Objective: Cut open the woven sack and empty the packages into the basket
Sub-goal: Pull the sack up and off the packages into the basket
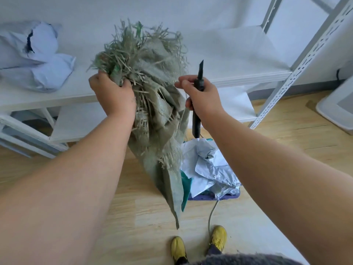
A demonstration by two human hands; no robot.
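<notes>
— Left hand (114, 92) is clamped on the frayed top of the woven sack (158, 119), which hangs limp beside the basket (214, 197).
— And the right hand (202, 100)?
— Fist wrapped round a black utility knife (198, 83), blade up. White packages (208, 169) fill the basket.

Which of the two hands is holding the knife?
The right hand holds the black knife, blade pointing up. The left hand instead grips the frayed top of the green woven sack, which hangs limp beside the basket.
</notes>
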